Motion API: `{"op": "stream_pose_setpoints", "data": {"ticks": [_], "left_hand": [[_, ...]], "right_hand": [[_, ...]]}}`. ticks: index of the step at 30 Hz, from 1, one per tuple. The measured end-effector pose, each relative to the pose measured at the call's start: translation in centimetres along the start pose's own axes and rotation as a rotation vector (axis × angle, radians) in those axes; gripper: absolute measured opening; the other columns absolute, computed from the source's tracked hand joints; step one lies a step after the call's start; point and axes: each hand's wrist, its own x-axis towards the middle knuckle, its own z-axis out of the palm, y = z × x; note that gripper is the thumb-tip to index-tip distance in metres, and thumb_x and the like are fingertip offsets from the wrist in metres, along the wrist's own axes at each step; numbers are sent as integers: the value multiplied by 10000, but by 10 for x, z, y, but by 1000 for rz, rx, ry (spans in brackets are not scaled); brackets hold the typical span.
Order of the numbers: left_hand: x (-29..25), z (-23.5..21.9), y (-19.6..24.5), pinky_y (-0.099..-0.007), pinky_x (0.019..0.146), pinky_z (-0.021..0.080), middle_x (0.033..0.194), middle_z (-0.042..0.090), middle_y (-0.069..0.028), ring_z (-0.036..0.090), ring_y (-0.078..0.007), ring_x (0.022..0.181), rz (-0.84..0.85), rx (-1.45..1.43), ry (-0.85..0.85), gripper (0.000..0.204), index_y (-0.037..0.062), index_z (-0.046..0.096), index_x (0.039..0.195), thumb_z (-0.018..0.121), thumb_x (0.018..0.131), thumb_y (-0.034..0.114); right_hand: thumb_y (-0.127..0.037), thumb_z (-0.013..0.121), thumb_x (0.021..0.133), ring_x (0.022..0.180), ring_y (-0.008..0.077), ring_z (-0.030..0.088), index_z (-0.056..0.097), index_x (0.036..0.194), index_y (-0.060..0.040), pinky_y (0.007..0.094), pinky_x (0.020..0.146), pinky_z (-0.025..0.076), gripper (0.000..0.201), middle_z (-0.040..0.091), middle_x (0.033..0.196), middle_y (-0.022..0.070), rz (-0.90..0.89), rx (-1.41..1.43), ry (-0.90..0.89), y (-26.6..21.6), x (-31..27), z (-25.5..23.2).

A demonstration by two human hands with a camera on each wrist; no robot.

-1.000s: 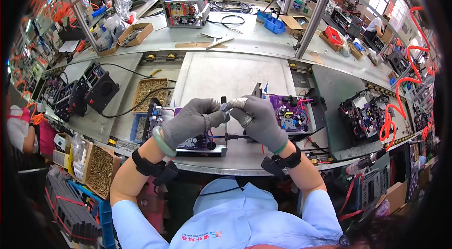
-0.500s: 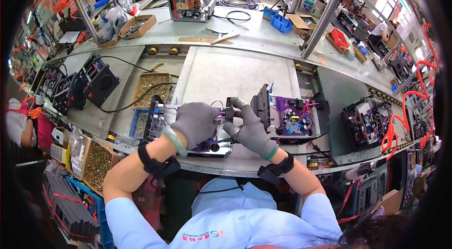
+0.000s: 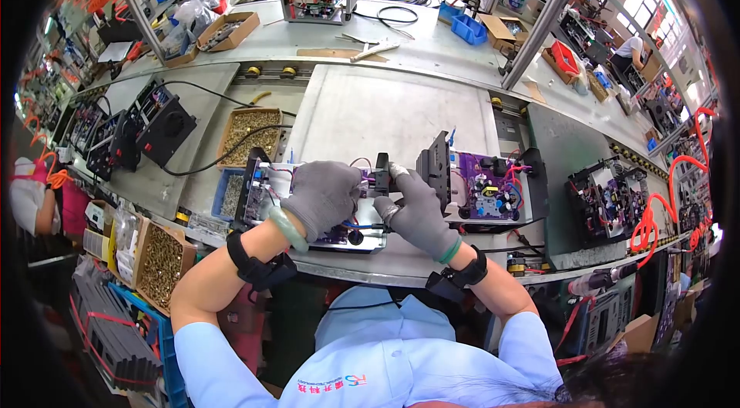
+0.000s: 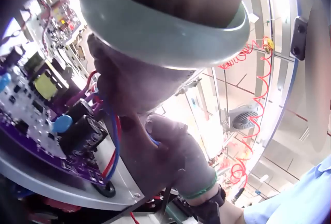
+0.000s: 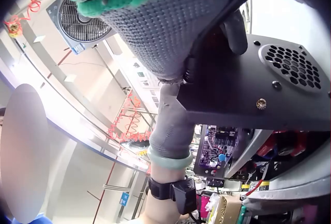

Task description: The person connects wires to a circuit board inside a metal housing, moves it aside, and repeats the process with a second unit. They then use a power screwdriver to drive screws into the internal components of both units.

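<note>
Both hands wear grey gloves. My left hand (image 3: 324, 196) lies over an opened chassis with a purple circuit board (image 4: 36, 146), its fingers curled at the inner side of the black end panel (image 3: 382, 173). What those fingertips hold is hidden. From the other side my right hand (image 3: 420, 215) touches that panel, forefinger stretched toward its upper part and thumb lower down. In the right wrist view the vented panel (image 5: 243, 87) stands between the hands. Red and blue wires (image 4: 115, 146) run beside the left fingers.
Right of the hands stands a second chassis with a purple board (image 3: 489, 188) and a black upright plate (image 3: 437, 165). Boxes of brass-coloured fasteners (image 3: 250, 130) lie left. A black cable (image 3: 200, 190) crosses there. More black units (image 3: 166, 134) stand farther left.
The hands have parted from a small shiny piece pinched between them and come down to either side of the black panel. Over the last half second the right forefinger moves slightly lower.
</note>
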Motion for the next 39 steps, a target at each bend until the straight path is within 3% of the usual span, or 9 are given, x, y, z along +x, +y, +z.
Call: {"op": "stream_pose_setpoints", "data": {"ticks": [5,8,10,12,20,22,29,35,39], "left_hand": [[4,-16,4,-455,642,496,710,624,-124,644,-340,708,-15,-10,-134,99,69,658,749,672,728,165],[1,-10,0,-457,638,495,704,622,-122,646,-336,708,30,30,-84,100,74,656,745,674,727,171],[1,-8,-3,-451,681,533,776,676,-133,682,-332,761,40,13,-105,105,90,696,792,618,773,158],[-1,-1,-4,-448,658,533,737,667,-131,681,-328,725,67,-44,26,74,83,679,738,626,747,134],[4,4,-2,-446,630,529,692,654,-132,675,-326,685,156,27,19,37,78,664,710,651,701,111],[2,7,-4,-450,650,529,722,662,-139,677,-330,699,179,-17,83,57,72,668,739,654,702,114],[6,-9,11,-442,663,511,711,646,-125,664,-325,717,-4,90,-124,88,73,648,716,690,687,145],[4,15,3,-445,660,511,689,631,-117,653,-323,691,192,54,98,118,70,621,690,684,705,169],[0,5,13,-422,679,547,770,679,-125,692,-302,769,144,98,29,79,72,689,754,663,723,140]], "right_hand": [[-237,687,818,870,322,665,532,1249,52,409,780,541,542,605,1062,191,-50,1,4,3,2,-2],[-234,693,811,878,322,663,522,1263,55,399,778,541,562,603,1071,193,-29,23,-24,-2,2,-5],[-125,678,808,939,284,665,471,1322,79,334,747,576,591,599,1100,203,-38,-8,-42,-1,3,-4],[-114,672,801,936,286,665,483,1306,78,339,746,576,573,600,1101,199,-12,5,-26,-1,2,-1],[-109,668,788,931,305,666,512,1291,48,349,733,569,549,606,1089,193,-94,-38,45,5,1,4],[-199,686,802,906,355,646,530,1237,46,427,783,531,523,607,1031,199,-112,13,84,6,2,6],[-213,678,817,964,348,645,527,1254,51,421,823,526,533,612,1068,200,-78,-28,12,3,0,-1],[-227,680,821,968,355,642,526,1253,55,418,823,526,538,613,1059,199,-34,32,70,4,2,9],[-246,672,844,957,367,645,523,1262,50,425,816,526,533,609,1076,213,-63,-25,74,-1,-3,4]]}}
